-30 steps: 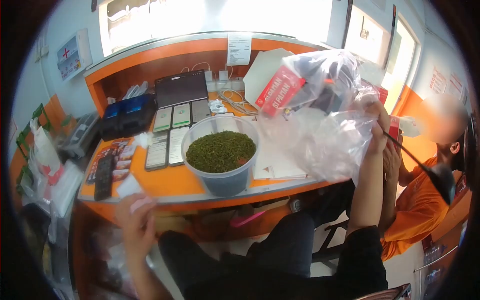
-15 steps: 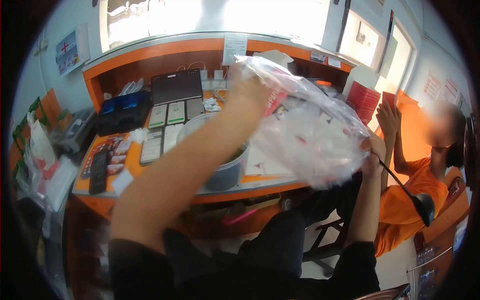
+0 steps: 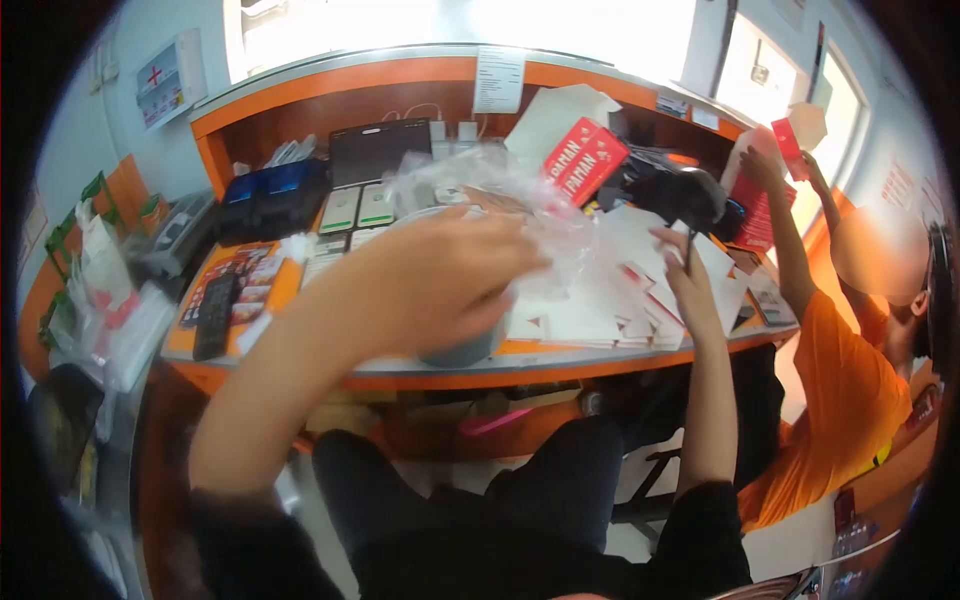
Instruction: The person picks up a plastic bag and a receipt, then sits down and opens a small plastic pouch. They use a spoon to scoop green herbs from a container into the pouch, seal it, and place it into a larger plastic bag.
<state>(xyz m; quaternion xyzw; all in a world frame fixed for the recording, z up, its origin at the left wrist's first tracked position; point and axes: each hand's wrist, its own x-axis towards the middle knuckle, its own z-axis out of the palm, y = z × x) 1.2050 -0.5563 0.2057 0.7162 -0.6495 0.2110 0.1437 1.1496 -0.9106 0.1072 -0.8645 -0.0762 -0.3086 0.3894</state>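
Observation:
A clear plastic bag [image 3: 575, 235] lies crumpled over the far side of the bucket and the flat white cards [image 3: 570, 315]. My left hand [image 3: 470, 275] is above the grey bucket [image 3: 465, 348], in front of the bag; motion smears its fingers, so its grip cannot be made out. My right hand [image 3: 688, 285] is raised over the cards, its fingers closed round a thin black ladle handle [image 3: 690, 245]. The ladle's bowl is hard to separate from the dark items behind. Red printed boxes [image 3: 585, 160] stand beyond the bag.
A tablet [image 3: 380, 150], several phones [image 3: 340, 208], a black case [image 3: 272, 200] and a remote control [image 3: 214, 315] occupy the left of the orange desk [image 3: 400, 380]. At right, a person in an orange shirt [image 3: 830, 400] handles a red box [image 3: 790, 148].
The bag has dropped from my raised hands to the desk, and my right hand has let it go. My left hand has come nearer. The person at right has raised their hands.

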